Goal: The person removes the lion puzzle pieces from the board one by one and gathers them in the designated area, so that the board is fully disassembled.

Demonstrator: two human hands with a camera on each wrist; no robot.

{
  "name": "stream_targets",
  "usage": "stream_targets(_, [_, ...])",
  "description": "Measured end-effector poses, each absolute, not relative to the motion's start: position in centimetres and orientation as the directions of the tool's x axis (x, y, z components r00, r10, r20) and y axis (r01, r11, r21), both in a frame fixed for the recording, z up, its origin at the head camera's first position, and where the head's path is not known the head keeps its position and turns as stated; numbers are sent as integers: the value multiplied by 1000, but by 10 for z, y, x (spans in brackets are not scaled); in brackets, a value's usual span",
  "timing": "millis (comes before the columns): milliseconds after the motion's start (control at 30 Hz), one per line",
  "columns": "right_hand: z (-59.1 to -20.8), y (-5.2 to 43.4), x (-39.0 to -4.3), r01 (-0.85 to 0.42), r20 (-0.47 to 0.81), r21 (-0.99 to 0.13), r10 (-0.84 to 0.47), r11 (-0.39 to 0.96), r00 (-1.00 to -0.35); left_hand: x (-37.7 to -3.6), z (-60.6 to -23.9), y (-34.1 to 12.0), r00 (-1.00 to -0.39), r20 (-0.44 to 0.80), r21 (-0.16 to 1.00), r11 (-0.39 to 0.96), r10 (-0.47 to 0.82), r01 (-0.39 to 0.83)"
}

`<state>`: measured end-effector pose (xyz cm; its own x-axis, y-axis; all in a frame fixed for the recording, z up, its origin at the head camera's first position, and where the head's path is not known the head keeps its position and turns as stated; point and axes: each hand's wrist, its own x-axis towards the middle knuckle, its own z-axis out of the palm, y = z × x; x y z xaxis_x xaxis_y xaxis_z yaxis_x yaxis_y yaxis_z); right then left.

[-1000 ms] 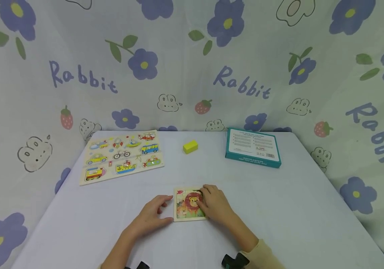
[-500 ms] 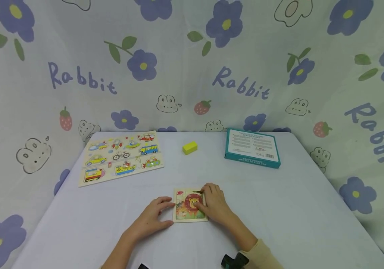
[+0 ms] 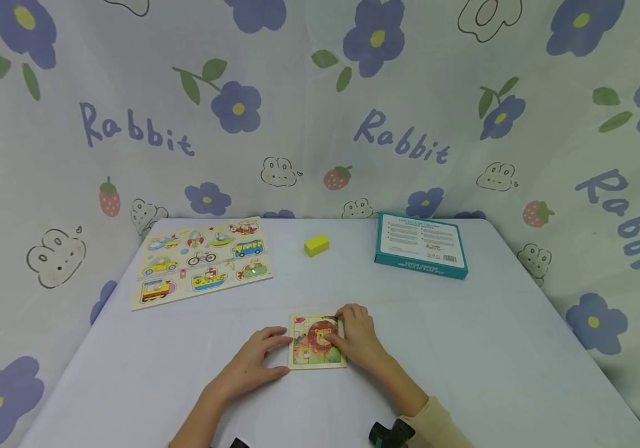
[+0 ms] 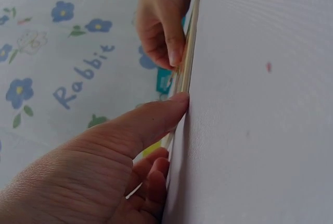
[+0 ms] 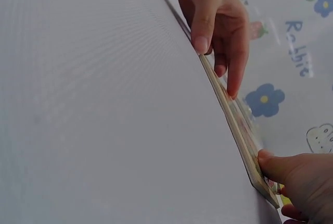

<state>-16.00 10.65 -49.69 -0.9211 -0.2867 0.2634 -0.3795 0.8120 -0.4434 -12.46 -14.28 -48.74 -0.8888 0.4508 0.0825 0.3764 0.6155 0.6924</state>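
Observation:
In the head view a small square lion jigsaw puzzle in a pale wooden frame lies flat on the white table. My left hand is at its left side, fingers relaxed and spread. The left thumb touches the near corner and the index finger reaches the left edge. From the right, my right hand holds the puzzle, thumb on the picture by the lion's face and fingers bent at the far right corner. In the right wrist view the right thumb lies on the board's top; the other fingers are mostly hidden.
At the back left lies a wooden vehicle puzzle board. A yellow block sits behind the lion puzzle. A teal and white box lies at the back right. Behind the table hangs a flowered curtain.
My left hand has come slightly closer, its index finger now reaching the puzzle's left edge. The right thumb has shifted slightly on the picture. The puzzle has stayed nearly in place.

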Motion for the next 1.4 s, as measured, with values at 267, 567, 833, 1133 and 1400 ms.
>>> stream_targets(267, [-499, 105, -161, -383, 297, -477, -265, 791, -917, -125, -489, -144, -888, 96, 675, 627, 450, 390])
stream_targets(567, [-497, 105, -162, -378, 313, -538, -238, 754, -920, -125, -486, -142, -889, 81, 673, 633, 451, 383])
stream_targets(833, [-493, 106, -162, -367, 296, -598, -229, 713, -927, -124, -481, -141, -889, 65, 669, 642, 452, 375])
stream_targets(1133, [-487, 106, -158, -380, 335, -588, -213, 714, -918, -124, -480, -141, -887, 61, 678, 633, 458, 374])
stream_targets(1400, [-478, 112, -157, -296, 262, -638, -161, 711, -952, -123, -481, -141, -891, 55, 679, 637, 452, 365])
